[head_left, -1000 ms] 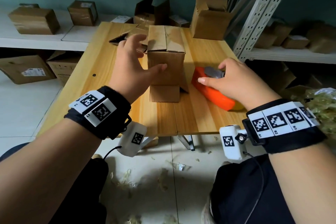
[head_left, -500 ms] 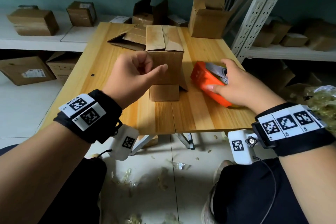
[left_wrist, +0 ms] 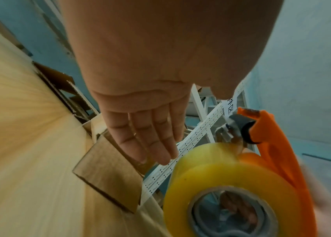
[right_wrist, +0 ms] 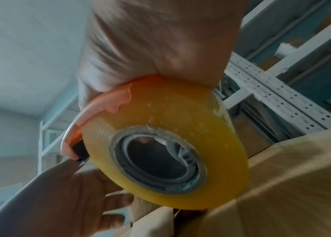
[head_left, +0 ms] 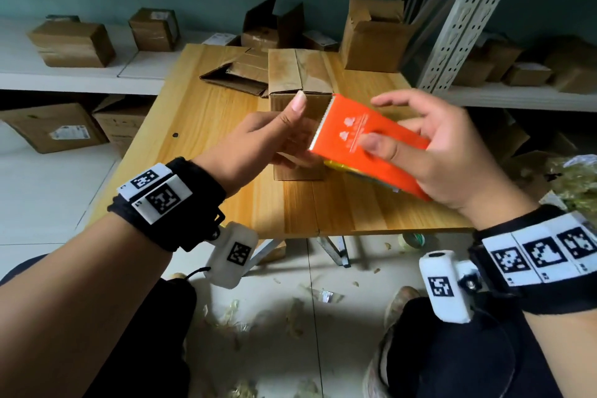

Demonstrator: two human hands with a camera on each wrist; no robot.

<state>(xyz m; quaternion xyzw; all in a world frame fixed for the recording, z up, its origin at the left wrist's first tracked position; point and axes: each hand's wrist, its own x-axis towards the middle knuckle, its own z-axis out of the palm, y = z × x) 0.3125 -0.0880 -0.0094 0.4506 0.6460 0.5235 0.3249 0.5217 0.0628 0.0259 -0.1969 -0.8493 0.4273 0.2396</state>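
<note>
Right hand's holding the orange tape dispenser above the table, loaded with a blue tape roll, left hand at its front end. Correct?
Not quite: the tape roll is translucent yellow, not blue, as the right wrist view shows. The rest is right: the right hand holds the orange tape dispenser above the table, with the left hand at its front end.

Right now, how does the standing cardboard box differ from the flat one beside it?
The standing box is assembled and upright, top flaps folded shut; the flat box is collapsed and lies flat. The standing box sits mid-table; the flat box lies farther back, to its left. Both are brown cardboard on the table.
</note>
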